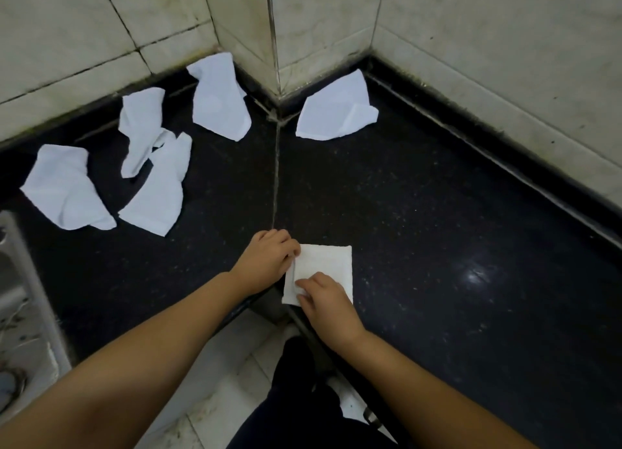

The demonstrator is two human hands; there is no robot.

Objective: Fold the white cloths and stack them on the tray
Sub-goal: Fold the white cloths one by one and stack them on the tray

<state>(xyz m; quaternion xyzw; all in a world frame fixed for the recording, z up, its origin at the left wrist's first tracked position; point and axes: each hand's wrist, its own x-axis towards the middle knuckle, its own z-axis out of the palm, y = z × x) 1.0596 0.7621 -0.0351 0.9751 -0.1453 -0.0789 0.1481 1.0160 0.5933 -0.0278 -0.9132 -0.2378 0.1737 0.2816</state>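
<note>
Cloth (pixel 323 267), folded to a small square, lies at the tabletop's (pixel 437 246) near edge: light, limp, best taken by its edges or corners. Left hand (pixel 267 257) curls its fingers onto the left edge; right hand (pixel 323 297) pinches the lower-left corner. Five loose cloths (pixel 151 166) wait behind; no tray is visible.

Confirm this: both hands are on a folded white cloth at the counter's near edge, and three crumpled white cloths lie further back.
Not three: the head view shows five crumpled white cloths further back. The rest holds: the left hand and right hand are on the folded cloth at the counter's near edge.
</note>
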